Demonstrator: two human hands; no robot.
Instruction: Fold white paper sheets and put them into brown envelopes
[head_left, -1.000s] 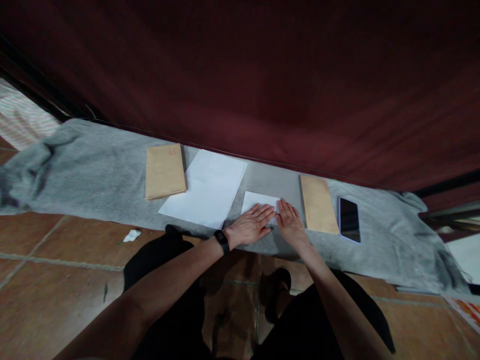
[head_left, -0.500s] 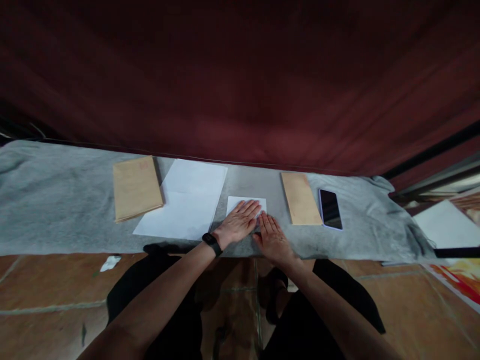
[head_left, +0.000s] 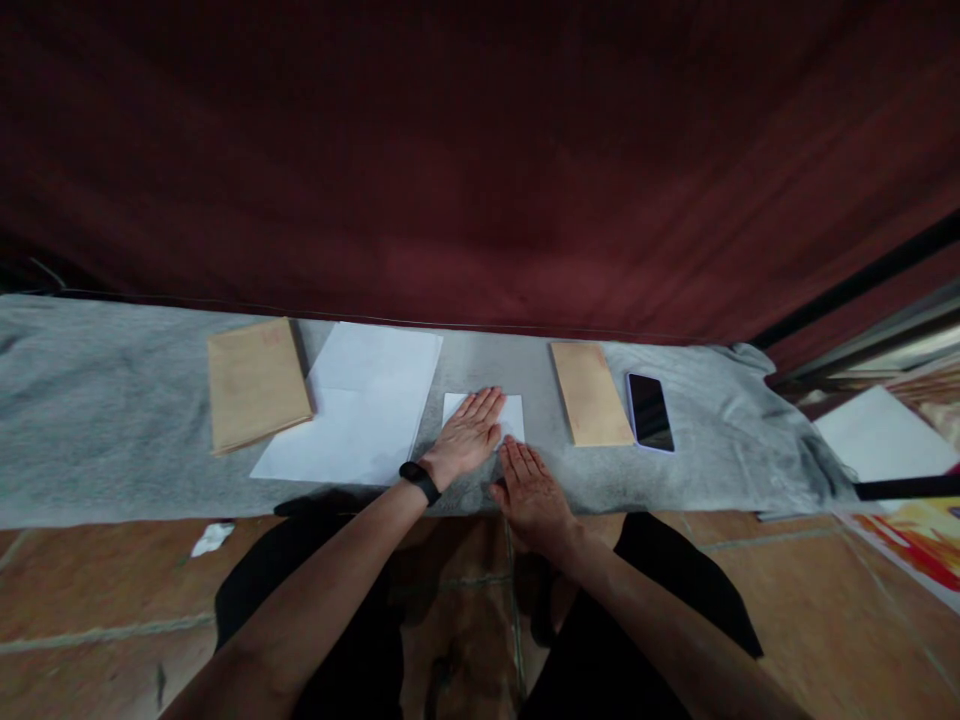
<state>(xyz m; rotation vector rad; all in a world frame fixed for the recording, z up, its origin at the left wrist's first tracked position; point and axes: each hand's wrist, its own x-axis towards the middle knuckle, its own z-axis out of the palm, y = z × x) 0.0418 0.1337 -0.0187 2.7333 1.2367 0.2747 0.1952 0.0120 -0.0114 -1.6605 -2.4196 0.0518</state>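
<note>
A small white piece of paper (head_left: 513, 412), seemingly folded, lies on the grey cloth in front of me. My left hand (head_left: 471, 432) rests flat across it with fingers stretched out, hiding much of its middle. At the paper's lower right corner, the fingertips of my right hand (head_left: 531, 488) touch it, the fingers straight and side by side. Neither hand grasps anything. To the left are larger white sheets (head_left: 367, 400), partly under a stack of brown envelopes (head_left: 259, 385).
Right of my hands lie a brown envelope (head_left: 592, 395) and a phone (head_left: 651, 412) with a dark screen. Grey cloth (head_left: 720, 430) covers the narrow bench. A dark red curtain (head_left: 480, 200) hangs behind it. A crumpled white scrap (head_left: 212, 539) is on the tiled floor.
My left hand has moved slightly up along the paper. My right hand has slid down toward its lower edge, uncovering more of the right side. The whole view has shifted a little.
</note>
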